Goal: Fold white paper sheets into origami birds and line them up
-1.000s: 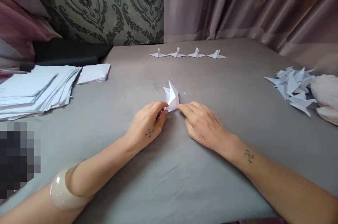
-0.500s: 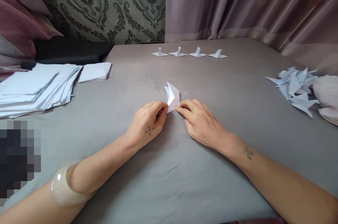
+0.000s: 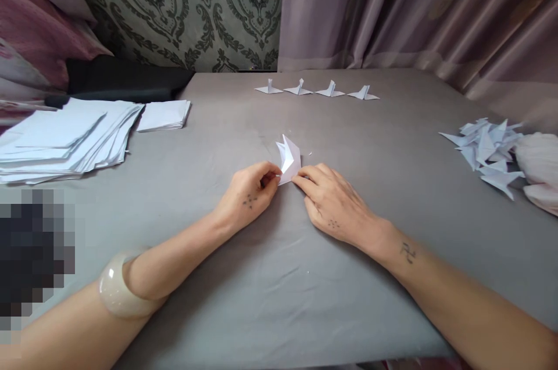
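A folded white paper (image 3: pixel 290 160) with pointed flaps stands out from between my two hands, low over the grey cloth (image 3: pixel 244 312). My left hand (image 3: pixel 253 190) pinches its lower left corner between thumb and bent fingers. At its lower right edge, the fingertips of my right hand (image 3: pixel 333 201) press on the paper, with the thumb hidden beneath. A pale bangle (image 3: pixel 117 286) circles my left forearm.
Several folded paper birds (image 3: pixel 300 88) stand in a row at the back. On the right lies a heap of folded paper birds (image 3: pixel 488 143) beside a pale cloth bundle (image 3: pixel 538 161). Stacks of large white sheets (image 3: pixel 65 137) and smaller sheets (image 3: pixel 164 115) lie at the left.
The view has shifted slightly, so the scene sits a little differently in the frame. Both hands keep their hold on the folded paper, which looks almost the same.
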`<move>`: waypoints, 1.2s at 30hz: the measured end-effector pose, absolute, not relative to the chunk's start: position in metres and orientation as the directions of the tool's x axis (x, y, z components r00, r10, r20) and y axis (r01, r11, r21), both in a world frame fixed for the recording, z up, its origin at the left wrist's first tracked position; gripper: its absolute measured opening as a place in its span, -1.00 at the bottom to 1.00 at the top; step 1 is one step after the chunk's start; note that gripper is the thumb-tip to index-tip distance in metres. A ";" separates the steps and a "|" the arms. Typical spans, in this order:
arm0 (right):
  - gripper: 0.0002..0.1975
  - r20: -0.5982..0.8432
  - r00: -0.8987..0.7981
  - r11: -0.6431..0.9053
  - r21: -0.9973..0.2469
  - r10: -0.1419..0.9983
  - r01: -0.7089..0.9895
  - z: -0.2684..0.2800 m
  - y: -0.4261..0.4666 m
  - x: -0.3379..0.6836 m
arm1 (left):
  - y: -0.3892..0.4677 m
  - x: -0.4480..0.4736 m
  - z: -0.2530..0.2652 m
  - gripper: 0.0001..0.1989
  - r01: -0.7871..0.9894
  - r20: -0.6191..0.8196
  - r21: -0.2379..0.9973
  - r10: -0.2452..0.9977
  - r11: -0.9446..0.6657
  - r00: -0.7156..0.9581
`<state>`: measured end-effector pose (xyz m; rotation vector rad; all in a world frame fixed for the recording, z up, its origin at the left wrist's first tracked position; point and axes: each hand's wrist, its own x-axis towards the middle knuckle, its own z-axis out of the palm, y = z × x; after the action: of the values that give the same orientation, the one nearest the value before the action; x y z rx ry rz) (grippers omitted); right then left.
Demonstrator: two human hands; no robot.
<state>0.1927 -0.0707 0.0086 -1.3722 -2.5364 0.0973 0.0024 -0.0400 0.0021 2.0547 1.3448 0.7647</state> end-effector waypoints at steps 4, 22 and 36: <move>-0.57 0.165 -0.505 0.529 -0.184 0.847 0.828 0.010 -0.072 0.191 | -0.038 0.002 0.004 -0.84 0.577 0.131 0.764 0.945 -0.288 0.299; -0.55 0.032 -0.524 0.520 -0.184 0.851 0.834 0.027 -0.068 0.184 | -0.025 -0.005 0.000 -0.80 0.490 0.035 0.863 0.980 -0.127 0.194; -0.55 -0.027 -0.523 0.509 -0.193 0.852 0.839 0.032 -0.066 0.183 | -0.020 -0.008 -0.003 -0.79 0.479 0.050 0.867 0.978 -0.142 0.200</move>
<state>0.1832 -0.0663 0.0325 -1.4965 -2.6661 0.2802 -0.0082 -0.0196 -0.0034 1.7358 1.3752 0.8539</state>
